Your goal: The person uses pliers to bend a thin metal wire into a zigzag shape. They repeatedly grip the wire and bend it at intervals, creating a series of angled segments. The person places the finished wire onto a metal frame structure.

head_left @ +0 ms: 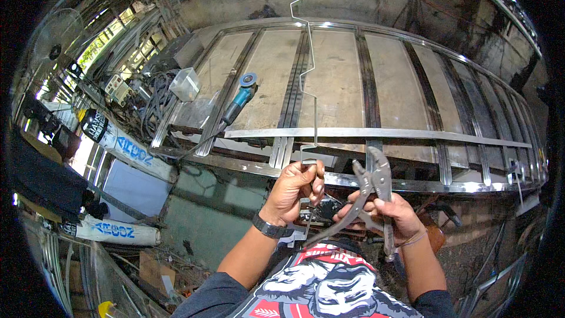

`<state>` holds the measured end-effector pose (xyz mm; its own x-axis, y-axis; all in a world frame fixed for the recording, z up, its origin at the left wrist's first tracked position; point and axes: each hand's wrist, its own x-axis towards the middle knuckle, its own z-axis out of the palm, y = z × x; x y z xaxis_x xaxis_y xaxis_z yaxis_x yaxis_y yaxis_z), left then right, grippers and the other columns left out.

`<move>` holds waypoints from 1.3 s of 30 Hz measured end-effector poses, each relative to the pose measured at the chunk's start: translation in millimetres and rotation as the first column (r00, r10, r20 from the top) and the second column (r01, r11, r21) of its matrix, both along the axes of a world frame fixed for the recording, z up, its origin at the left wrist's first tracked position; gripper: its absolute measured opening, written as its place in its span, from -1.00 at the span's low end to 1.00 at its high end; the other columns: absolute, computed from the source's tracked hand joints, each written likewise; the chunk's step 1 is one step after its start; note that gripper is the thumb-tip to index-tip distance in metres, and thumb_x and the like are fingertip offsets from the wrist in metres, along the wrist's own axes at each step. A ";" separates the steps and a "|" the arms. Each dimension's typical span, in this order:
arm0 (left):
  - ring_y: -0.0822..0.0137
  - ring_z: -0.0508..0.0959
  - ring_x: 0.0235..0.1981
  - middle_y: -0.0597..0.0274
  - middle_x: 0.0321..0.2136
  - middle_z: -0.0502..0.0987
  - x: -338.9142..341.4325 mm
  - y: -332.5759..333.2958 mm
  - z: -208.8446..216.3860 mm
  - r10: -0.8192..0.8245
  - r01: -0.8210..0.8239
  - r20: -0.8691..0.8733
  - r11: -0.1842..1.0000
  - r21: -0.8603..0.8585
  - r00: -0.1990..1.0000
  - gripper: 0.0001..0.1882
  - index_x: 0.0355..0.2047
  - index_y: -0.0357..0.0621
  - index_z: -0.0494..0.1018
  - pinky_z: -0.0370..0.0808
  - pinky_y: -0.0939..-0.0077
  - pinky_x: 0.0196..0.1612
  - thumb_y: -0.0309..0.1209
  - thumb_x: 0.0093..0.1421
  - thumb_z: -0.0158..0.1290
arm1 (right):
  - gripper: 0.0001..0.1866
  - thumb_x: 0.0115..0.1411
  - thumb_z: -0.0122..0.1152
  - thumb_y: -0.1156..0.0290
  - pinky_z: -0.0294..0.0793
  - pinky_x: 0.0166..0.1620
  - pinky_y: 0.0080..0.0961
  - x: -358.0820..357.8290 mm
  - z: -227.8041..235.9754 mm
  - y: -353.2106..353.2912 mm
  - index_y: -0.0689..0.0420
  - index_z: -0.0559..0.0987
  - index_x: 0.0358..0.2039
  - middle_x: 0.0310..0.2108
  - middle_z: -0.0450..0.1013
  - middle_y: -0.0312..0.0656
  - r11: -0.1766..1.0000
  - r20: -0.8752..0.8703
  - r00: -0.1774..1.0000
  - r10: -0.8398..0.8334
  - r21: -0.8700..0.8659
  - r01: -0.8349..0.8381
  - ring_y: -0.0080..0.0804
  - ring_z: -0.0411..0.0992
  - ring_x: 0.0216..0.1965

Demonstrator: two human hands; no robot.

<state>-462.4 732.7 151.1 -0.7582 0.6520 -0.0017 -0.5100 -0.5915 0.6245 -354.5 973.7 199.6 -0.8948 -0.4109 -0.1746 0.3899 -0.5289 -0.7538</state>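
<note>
A long thin metal strip (316, 116), bent in a zigzag, runs from the far wall across the metal frame toward me. Its near end is pinched between the fingers of my left hand (288, 191), close to the frame's near edge. My right hand (403, 218) is closed round the handles of grey locking pliers (382, 179), whose curved jaws point up and away from me. The plier jaws stand apart from the strip, to the right of my left hand. The fingertips of my right hand are partly hidden behind the pliers.
The large metal frame (365, 73) with several crossbars lies on a table ahead. An angle grinder (240, 100) and a clear plastic box (185, 85) sit at its left. A flat bar (376, 135) crosses the frame. Gas cylinders (126, 147) stand farther left, near coiled cables (158, 103).
</note>
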 end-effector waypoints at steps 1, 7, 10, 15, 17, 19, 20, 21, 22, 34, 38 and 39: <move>0.44 0.49 -0.61 0.27 -0.56 0.54 0.9 -0.2 0.5 0.040 -0.041 -0.014 0.997 -0.062 0.999 -0.76 -0.19 -0.22 0.50 0.43 0.54 -0.53 -0.26 0.42 0.09 | -0.39 0.35 0.16 0.21 0.42 0.29 0.12 -0.3 4.5 -2.2 0.52 0.36 0.17 0.05 0.47 0.41 0.998 -0.039 0.998 0.045 0.046 -0.044 0.28 0.48 0.15; 0.53 0.54 -0.55 0.29 -0.51 0.59 10.6 -0.2 6.6 0.171 -0.205 -0.149 0.948 -0.246 0.974 -0.82 -0.20 -0.24 0.56 0.47 0.69 -0.48 -0.35 0.40 0.12 | -0.54 0.42 0.15 0.27 0.46 0.19 -0.36 -5.7 26.6 -16.4 0.30 0.43 0.20 0.05 0.55 0.02 0.962 -0.040 0.976 0.214 0.181 -0.203 -0.27 0.52 0.09; 0.57 0.53 -0.53 0.32 -0.49 0.59 15.2 -1.6 5.7 0.191 -0.257 -0.245 0.928 -0.271 0.950 -0.81 -0.19 -0.25 0.58 0.46 0.70 -0.46 -0.34 0.38 0.15 | -0.58 0.43 0.16 0.25 0.49 0.09 -0.47 -14.1 32.1 -18.7 0.24 0.45 0.17 -0.05 0.58 -0.12 0.913 -0.066 0.971 0.228 0.361 -0.190 -0.44 0.52 -0.01; 0.58 0.53 -0.49 0.32 -0.46 0.60 20.4 2.0 4.9 0.272 -0.374 -0.345 0.885 -0.276 0.898 -0.82 -0.18 -0.26 0.60 0.45 0.69 -0.44 -0.37 0.39 0.14 | -0.61 0.40 0.23 0.24 0.48 0.03 -0.50 -17.6 41.0 -20.6 0.25 0.52 0.09 -0.13 0.56 -0.24 0.805 -0.095 0.942 0.323 0.550 -0.221 -0.57 0.47 -0.08; 0.58 0.50 -0.48 0.34 -0.45 0.59 22.2 0.7 3.1 0.273 -0.397 -0.400 0.877 -0.270 0.875 -0.81 -0.16 -0.29 0.60 0.43 0.67 -0.44 -0.40 0.41 0.11 | -0.60 0.39 0.26 0.24 0.48 0.00 -0.51 -19.5 39.6 -21.3 0.26 0.52 0.08 -0.19 0.53 -0.28 0.739 -0.169 0.910 0.379 0.647 -0.188 -0.58 0.44 -0.12; 0.57 0.49 -0.48 0.35 -0.45 0.58 21.0 -4.1 -2.6 0.238 -0.382 -0.447 0.885 -0.266 0.862 -0.81 -0.14 -0.29 0.60 0.42 0.66 -0.44 -0.41 0.41 0.11 | -0.47 0.34 0.32 0.27 0.54 0.04 -0.47 -19.2 35.1 -21.0 0.33 0.47 0.20 -0.17 0.58 -0.21 0.773 -0.068 0.937 0.343 0.587 -0.241 -0.49 0.53 -0.09; 0.57 0.48 -0.49 0.35 -0.46 0.57 20.8 -3.4 -3.6 0.236 -0.384 -0.450 0.882 -0.272 0.861 -0.81 -0.14 -0.30 0.60 0.41 0.65 -0.44 -0.40 0.42 0.11 | -0.48 0.34 0.32 0.26 0.56 -0.01 -0.47 -19.6 28.9 -21.0 0.33 0.47 0.18 -0.22 0.56 -0.23 0.760 -0.061 0.943 0.326 0.610 -0.223 -0.50 0.53 -0.13; 0.57 0.46 -0.49 0.36 -0.47 0.56 20.7 -2.2 -4.2 0.234 -0.385 -0.453 0.880 -0.277 0.860 -0.80 -0.13 -0.30 0.60 0.40 0.64 -0.44 -0.40 0.42 0.11 | -0.49 0.34 0.32 0.26 0.59 -0.05 -0.48 -19.0 25.6 -20.8 0.34 0.48 0.16 -0.27 0.55 -0.25 0.746 -0.054 0.950 0.308 0.633 -0.206 -0.51 0.53 -0.17; 0.57 0.45 -0.50 0.36 -0.48 0.55 20.6 -1.0 -4.4 0.232 -0.386 -0.456 0.878 -0.283 0.860 -0.79 -0.13 -0.31 0.60 0.40 0.64 -0.44 -0.39 0.42 0.11 | -0.52 0.35 0.31 0.25 0.59 -0.21 -0.50 -17.3 26.8 -21.8 0.33 0.50 0.12 -0.38 0.47 -0.33 0.770 -0.082 0.957 0.279 0.615 -0.172 -0.52 0.50 -0.28; 0.50 0.60 -0.40 0.24 -0.30 0.66 23.9 2.9 -20.6 0.243 -0.352 -0.405 0.909 -0.221 0.881 -0.72 -0.11 -0.37 0.61 0.56 0.60 -0.38 -0.35 0.33 0.22 | -0.54 0.28 0.18 0.50 0.42 -0.40 -0.64 -10.7 36.1 -20.2 0.25 0.47 0.20 -0.44 0.46 -0.36 0.847 0.083 0.943 0.322 0.420 -0.326 -0.67 0.39 -0.48; 0.58 0.49 -0.50 0.33 -0.46 0.59 29.3 10.9 -11.1 0.311 -0.434 -0.439 0.876 -0.213 0.843 -0.80 -0.20 -0.31 0.61 0.42 0.66 -0.44 -0.37 0.38 0.16 | -0.50 0.24 0.15 0.56 0.41 -0.52 -0.58 -8.3 30.6 -21.1 0.26 0.44 0.21 -0.48 0.45 -0.31 0.876 0.113 0.937 0.332 0.331 -0.350 -0.62 0.39 -0.58; 0.58 0.49 -0.50 0.33 -0.46 0.59 30.7 10.9 -10.5 0.314 -0.443 -0.451 0.871 -0.214 0.835 -0.80 -0.20 -0.31 0.61 0.42 0.66 -0.44 -0.38 0.38 0.17 | -0.50 0.23 0.15 0.57 0.40 -0.54 -0.56 -7.5 30.7 -21.9 0.26 0.44 0.21 -0.49 0.44 -0.31 0.883 0.134 0.933 0.334 0.302 -0.359 -0.61 0.38 -0.60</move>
<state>-431.6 743.6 140.6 -0.9229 0.3285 0.2007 0.0390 -0.4390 0.8977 -362.0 951.8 230.3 -0.6844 -0.6041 -0.4082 0.5668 -0.0887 -0.8191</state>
